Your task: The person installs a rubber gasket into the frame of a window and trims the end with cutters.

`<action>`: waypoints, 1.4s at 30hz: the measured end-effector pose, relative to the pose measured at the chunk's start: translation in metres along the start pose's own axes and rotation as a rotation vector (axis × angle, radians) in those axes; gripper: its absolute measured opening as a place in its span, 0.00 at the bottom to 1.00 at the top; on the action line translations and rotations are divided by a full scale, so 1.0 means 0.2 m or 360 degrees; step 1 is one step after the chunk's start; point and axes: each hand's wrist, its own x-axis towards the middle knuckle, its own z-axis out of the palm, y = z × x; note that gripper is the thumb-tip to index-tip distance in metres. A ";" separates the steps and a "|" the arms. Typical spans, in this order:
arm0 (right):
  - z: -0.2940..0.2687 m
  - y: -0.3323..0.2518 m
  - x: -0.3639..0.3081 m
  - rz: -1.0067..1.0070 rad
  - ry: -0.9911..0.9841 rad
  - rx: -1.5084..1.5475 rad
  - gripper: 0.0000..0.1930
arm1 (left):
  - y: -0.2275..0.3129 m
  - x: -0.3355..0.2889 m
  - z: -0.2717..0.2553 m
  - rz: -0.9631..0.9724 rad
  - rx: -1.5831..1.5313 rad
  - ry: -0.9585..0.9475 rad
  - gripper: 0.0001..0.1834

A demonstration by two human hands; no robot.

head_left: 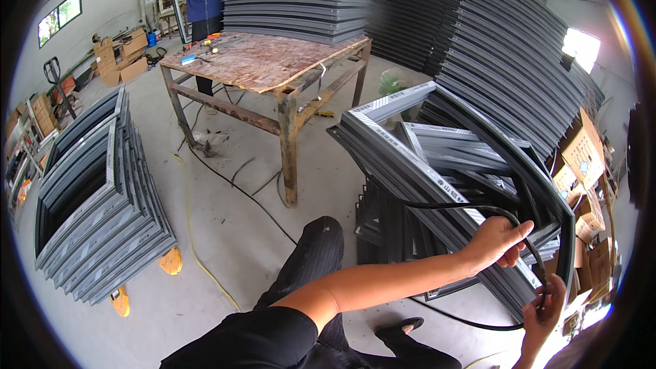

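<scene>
A long black rubber strip (451, 206) runs over the top dark grey window frame (393, 147) of a stack at my right. My left hand (493, 242) reaches across with thumb and fingers closed on the strip. Lower down, by the frame's near right corner, my right hand (544, 311) has its fingers curled round the same strip. A loop of it hangs below the frame between the floor and my right hand. Pale printed film covers parts of the frame's faces.
A worn wooden table (266, 61) with a metal base carries stacked frames (287, 3). Another frame stack (102, 212) rests on a yellow pallet jack (171, 261) at left. A person (205, 0) stands behind the table. Cables (236, 191) cross the floor; cardboard boxes (584, 154) lie at right.
</scene>
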 end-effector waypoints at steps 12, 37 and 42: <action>-0.12 -0.06 0.05 -0.0092 -0.0063 -0.1167 0.06 | 0.18 -0.63 -0.87 -0.0463 0.0580 0.0071 0.22; -0.10 0.51 0.00 0.0831 0.0155 0.0263 0.13 | 0.29 -0.45 -1.70 -0.0108 -0.0042 0.1236 0.18; -0.02 0.59 0.03 0.0195 0.0239 -0.0755 0.11 | 0.23 -0.44 -1.80 -0.0055 0.0224 0.1302 0.22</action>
